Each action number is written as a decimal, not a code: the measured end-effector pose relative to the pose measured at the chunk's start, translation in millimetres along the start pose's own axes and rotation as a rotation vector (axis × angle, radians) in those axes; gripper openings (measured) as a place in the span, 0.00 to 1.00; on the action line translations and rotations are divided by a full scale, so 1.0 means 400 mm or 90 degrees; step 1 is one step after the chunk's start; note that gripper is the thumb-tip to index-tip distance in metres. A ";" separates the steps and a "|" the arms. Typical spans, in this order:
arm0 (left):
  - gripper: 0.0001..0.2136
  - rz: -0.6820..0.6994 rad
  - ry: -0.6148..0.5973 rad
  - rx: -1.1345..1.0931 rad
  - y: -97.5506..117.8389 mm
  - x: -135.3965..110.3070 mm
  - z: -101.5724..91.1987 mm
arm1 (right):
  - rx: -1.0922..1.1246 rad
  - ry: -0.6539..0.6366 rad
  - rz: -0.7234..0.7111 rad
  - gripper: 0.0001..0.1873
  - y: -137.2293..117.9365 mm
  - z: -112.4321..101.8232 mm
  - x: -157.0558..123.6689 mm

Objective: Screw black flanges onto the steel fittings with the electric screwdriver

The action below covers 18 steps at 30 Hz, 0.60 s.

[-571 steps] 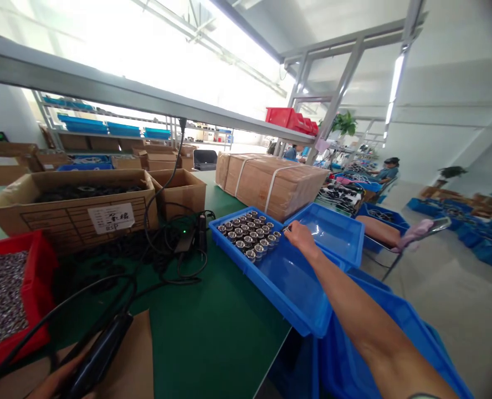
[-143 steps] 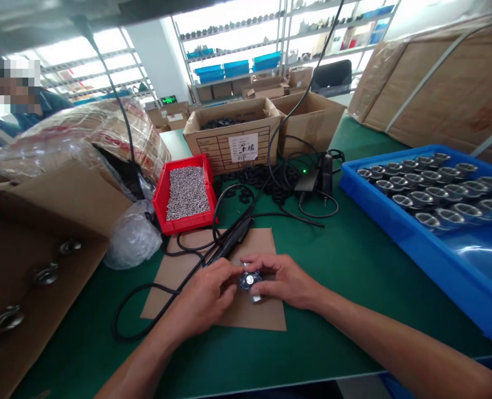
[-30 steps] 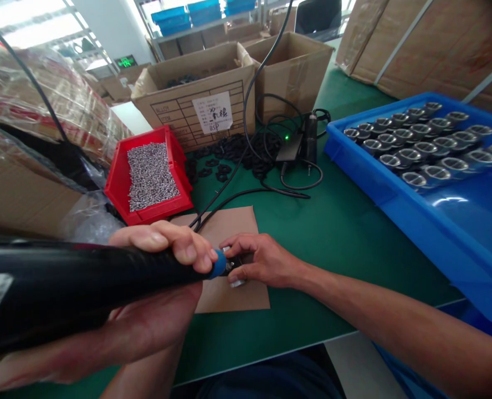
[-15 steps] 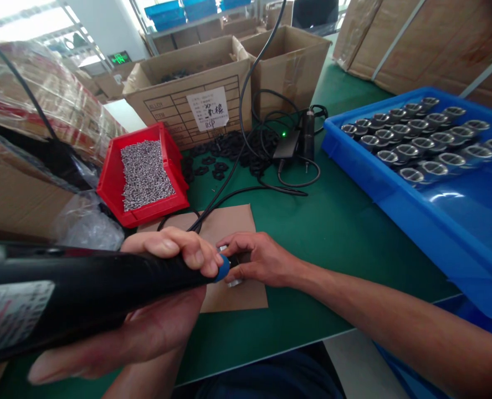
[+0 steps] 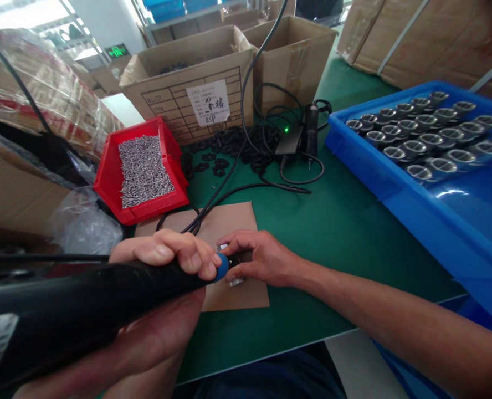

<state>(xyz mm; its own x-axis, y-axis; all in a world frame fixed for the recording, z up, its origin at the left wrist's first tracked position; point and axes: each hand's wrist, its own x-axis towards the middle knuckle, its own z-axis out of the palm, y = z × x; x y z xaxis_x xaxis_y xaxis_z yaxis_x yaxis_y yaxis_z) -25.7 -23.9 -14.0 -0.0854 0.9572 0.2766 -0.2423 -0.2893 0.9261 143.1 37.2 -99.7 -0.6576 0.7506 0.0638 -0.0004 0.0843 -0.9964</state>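
Wrapped round a black electric screwdriver (image 5: 88, 302) is my left hand (image 5: 167, 316), its fingers close to the blue collar at the front. The screwdriver's tip points toward my right hand (image 5: 268, 257). Fingers and thumb of that hand grip a small silvery metal part (image 5: 236, 282) with something dark at its middle, mostly hidden by the hand. The part rests on, or just over, a flat piece of brown cardboard (image 5: 237, 299) on the green table. I cannot make out any screw at the tip.
A red bin (image 5: 142, 208) of small screws stands at left. Black star-shaped pieces (image 5: 219, 166) lie before a cardboard box (image 5: 158, 102). Cables run past a black adapter (image 5: 288, 145) and a second screwdriver (image 5: 311, 130). At right, a blue tray (image 5: 379, 194) holds metal cylinders.
The screwdriver's rear end has swung a little, with its label now lower and further left. Both hands keep their grip in nearly the same place. The view has shifted slightly.
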 end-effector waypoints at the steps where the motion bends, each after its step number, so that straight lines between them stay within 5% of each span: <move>1: 0.27 0.029 -0.018 0.015 -0.006 -0.001 0.002 | 0.001 0.001 -0.003 0.18 0.000 0.000 0.000; 13: 0.30 0.133 0.089 0.051 -0.025 0.008 0.080 | -0.011 -0.009 -0.001 0.17 -0.006 0.000 -0.003; 18: 0.36 0.118 0.098 0.066 -0.013 0.034 0.070 | -0.082 -0.039 -0.051 0.19 -0.012 -0.001 -0.014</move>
<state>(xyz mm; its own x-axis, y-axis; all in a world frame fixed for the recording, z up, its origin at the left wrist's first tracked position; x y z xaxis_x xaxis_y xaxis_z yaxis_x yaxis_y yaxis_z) 1.3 -9.1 -7.8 -0.2677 0.8726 0.4085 -0.1090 -0.4487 0.8870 147.0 33.0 -95.1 -0.7046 0.6965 0.1360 0.0384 0.2288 -0.9727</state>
